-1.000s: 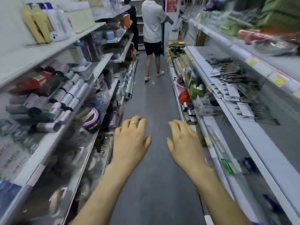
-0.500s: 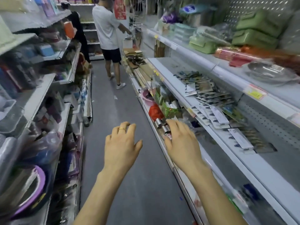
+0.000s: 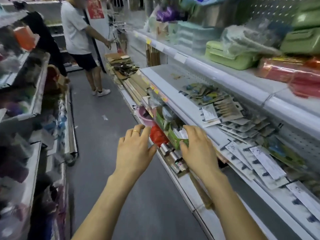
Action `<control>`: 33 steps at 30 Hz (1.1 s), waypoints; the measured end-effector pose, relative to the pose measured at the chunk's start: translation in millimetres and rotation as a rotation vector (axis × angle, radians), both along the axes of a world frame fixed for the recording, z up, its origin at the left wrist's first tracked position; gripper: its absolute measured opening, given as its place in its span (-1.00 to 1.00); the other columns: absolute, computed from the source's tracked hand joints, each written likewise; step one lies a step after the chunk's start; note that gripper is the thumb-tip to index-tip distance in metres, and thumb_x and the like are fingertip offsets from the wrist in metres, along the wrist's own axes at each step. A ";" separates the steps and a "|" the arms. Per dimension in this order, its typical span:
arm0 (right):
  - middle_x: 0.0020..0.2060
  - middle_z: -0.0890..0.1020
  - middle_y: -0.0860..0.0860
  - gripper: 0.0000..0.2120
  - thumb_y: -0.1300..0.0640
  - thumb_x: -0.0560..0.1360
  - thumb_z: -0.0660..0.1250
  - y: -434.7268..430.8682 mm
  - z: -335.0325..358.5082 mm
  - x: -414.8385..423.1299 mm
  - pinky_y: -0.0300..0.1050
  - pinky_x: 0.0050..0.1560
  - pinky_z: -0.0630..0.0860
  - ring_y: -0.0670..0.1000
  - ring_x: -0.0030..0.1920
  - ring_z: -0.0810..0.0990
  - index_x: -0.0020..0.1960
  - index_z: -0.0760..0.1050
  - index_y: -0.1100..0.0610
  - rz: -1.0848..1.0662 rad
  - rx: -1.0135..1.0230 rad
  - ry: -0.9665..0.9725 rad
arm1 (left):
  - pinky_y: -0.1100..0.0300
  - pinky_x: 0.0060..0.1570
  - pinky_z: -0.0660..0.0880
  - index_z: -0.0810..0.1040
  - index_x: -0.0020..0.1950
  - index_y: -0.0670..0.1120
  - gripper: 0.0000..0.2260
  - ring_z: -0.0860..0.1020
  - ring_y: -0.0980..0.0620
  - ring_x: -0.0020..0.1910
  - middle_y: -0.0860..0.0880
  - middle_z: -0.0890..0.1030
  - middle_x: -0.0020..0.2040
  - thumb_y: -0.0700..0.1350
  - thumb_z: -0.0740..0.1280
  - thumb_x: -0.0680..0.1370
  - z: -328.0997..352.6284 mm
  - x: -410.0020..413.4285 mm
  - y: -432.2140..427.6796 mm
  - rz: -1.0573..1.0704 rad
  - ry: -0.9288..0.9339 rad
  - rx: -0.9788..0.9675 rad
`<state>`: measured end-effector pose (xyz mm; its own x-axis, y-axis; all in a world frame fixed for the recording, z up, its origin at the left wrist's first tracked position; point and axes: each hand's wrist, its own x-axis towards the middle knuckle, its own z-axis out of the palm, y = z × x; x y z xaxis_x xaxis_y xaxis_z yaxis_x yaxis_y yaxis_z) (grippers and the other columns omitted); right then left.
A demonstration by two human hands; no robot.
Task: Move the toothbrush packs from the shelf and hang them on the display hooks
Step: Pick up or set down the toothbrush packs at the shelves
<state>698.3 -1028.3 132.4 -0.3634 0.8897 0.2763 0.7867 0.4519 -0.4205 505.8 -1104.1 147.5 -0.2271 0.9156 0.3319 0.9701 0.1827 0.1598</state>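
Left hand [image 3: 134,153] and right hand [image 3: 199,151] neared shelf [image 3: 164,75] of toothbrush packs [image 3: 225,106].

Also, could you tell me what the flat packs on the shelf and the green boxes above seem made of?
The flat packs look like matte printed card, thin and overlapping; any plastic blister is too blurred to tell. The green boxes look like moulded plastic: smooth, softly shiny, with rounded edges.

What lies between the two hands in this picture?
In the head view, a red packet and silver rolls show between the left hand and right hand.
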 end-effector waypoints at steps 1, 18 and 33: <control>0.34 0.50 0.08 -0.57 0.10 0.61 0.34 19.5 0.8 -11.9 0.15 0.29 0.49 0.16 0.34 0.49 0.46 0.38 0.10 -0.002 -0.008 0.005 | -0.11 0.08 0.51 0.47 0.41 0.01 -0.55 0.51 -0.20 0.30 -0.05 0.50 0.40 0.13 0.41 0.57 1.3 -13.1 19.7 -0.005 -0.006 0.001; 0.43 0.45 0.04 -0.54 0.07 0.67 0.34 206.5 -65.6 -89.2 0.06 0.36 0.46 0.09 0.41 0.46 0.54 0.37 0.06 -0.632 -0.268 0.270 | -0.16 -0.03 0.58 0.50 0.32 -0.07 -0.57 0.54 -0.27 0.18 -0.13 0.55 0.26 0.07 0.45 0.53 -42.2 -139.1 336.7 -0.562 -0.035 -0.154; 0.45 0.42 0.19 -0.46 0.11 0.67 0.34 303.8 -128.6 -38.3 0.05 0.36 0.48 0.22 0.28 0.57 0.57 0.26 0.22 -1.264 -0.288 0.861 | -0.20 0.11 0.57 0.47 0.43 -0.04 -0.54 0.54 -0.24 0.27 -0.10 0.50 0.40 0.13 0.39 0.60 -68.7 -163.5 428.9 -0.780 -0.022 -0.277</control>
<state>660.0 -724.5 3.9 0.8088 0.5422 -0.2277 0.0648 -0.4670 -0.8819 342.3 -675.2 78.8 0.5038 0.8606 0.0743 0.8315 -0.5065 0.2284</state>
